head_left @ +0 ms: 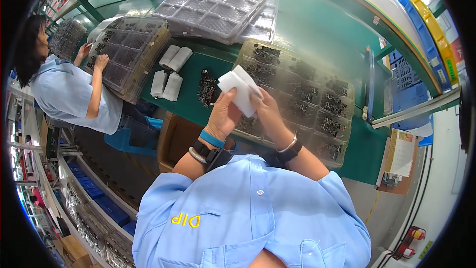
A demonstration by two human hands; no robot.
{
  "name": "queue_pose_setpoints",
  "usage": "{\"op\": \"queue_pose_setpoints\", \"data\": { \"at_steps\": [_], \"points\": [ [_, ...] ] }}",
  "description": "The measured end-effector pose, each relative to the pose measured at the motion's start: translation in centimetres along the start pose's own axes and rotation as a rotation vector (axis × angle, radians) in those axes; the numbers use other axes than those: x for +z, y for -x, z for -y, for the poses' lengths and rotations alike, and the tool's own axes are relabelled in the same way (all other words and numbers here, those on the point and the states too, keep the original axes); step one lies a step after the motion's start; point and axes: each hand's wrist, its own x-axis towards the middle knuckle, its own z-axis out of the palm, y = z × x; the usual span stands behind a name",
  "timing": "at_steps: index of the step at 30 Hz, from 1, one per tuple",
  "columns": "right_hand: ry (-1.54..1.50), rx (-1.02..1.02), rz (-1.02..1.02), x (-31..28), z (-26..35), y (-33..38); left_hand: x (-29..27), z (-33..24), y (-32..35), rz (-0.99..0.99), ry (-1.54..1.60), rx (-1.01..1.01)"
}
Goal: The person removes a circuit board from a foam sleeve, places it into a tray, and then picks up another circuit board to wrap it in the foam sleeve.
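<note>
A folded white, soft-looking sheet or pouch (240,88) is held up between my two hands over the near edge of the green bench. My left hand (225,114) pinches its lower left side with the thumb on top. At its right edge, the fingers of my right hand (267,109) are closed on it. Whether anything lies inside the folds is hidden. Just left of it, a loose pile of small dark parts (207,89) lies on the bench. Behind and right of my hands is a clear compartment tray (285,92) with similar dark parts in its pockets.
Several white wrapped bundles (179,59) lie left of the pile. Stacked clear trays (210,7) stand at the back. At the left, a co-worker (74,89) handles parts over another tray stack (126,54). A cardboard box (173,141) sits below the bench edge.
</note>
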Motion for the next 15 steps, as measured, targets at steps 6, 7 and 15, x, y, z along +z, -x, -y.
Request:
{"op": "queue_pose_setpoints", "data": {
  "at_steps": [6,7,15],
  "points": [
    [0.507,-0.416,-0.04,-0.6,0.3,0.5,-0.6,0.6,-0.7,-0.18,-0.041,0.116],
    [0.542,-0.444,-0.032,-0.4,0.2,0.6,-0.4,0.8,-0.7,-0.192,-0.056,0.145],
    [1.218,-0.854,0.008,0.7,0.0,2.3,-0.6,1.0,-1.0,-0.192,-0.116,0.206]
  ]
}}
